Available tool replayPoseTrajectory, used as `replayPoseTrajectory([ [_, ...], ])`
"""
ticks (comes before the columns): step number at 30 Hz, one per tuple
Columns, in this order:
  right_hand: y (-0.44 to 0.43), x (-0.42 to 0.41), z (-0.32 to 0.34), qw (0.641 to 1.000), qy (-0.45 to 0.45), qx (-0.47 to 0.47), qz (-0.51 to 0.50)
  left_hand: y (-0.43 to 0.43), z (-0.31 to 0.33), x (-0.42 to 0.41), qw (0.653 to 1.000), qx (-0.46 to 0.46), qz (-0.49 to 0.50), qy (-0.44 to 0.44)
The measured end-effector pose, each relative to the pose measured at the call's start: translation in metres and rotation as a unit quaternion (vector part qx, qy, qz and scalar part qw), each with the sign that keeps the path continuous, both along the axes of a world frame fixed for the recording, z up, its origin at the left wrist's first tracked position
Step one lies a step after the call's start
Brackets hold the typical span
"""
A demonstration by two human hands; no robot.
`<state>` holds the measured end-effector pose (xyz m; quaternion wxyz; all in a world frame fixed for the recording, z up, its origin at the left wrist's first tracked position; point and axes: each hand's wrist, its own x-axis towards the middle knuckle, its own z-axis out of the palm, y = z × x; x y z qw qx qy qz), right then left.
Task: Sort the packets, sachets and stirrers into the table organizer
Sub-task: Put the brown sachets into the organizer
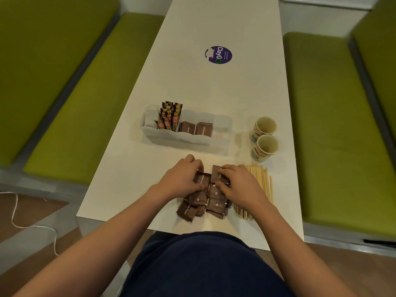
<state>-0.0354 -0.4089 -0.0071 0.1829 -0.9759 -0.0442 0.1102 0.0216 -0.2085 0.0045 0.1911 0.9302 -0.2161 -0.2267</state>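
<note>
Where packets lie, table white, benches green.

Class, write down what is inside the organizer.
The organizer holds upright stick sachets, then two groups of brown packets. Pale items at its left and right ends are too blurred to name. Its frosted front hides the lower parts.

One wide-angle view, worn on the person's head, looks forward and steeply down along the white counter from its near short end. It sits close: the fingers on the brown sachets land just below centre, the organizer beyond the fingers, green benches bowing outward to both sides of them.
</note>
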Motion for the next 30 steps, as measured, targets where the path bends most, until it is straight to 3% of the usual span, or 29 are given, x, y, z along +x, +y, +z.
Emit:
replayPoseTrajectory([
  [7,-0.001,0.003,0.006,0.997,-0.075,0.017,-0.007,0.005,0.011,0.003,0.983,-0.126,0.122,0.061],
  [14,0.001,0.018,0.028,0.976,-0.154,0.130,-0.077,0.020,0.071,0.054,0.957,-0.183,0.178,-0.136],
  [18,0.006,0.029,0.037,0.958,-0.187,0.183,-0.116,0.023,0.083,0.097,0.948,-0.122,0.218,-0.200],
  [22,0.006,0.039,0.039,0.945,-0.220,0.215,-0.110,0.015,0.066,0.120,0.966,-0.041,0.182,-0.177],
  [26,0.004,0.054,0.042,0.929,-0.256,0.232,-0.132,0.006,0.047,0.129,0.967,0.043,0.120,-0.219],
  [30,0.010,0.078,0.047,0.923,-0.256,0.241,-0.156,-0.001,0.039,0.133,0.944,0.143,0.015,-0.298],
])
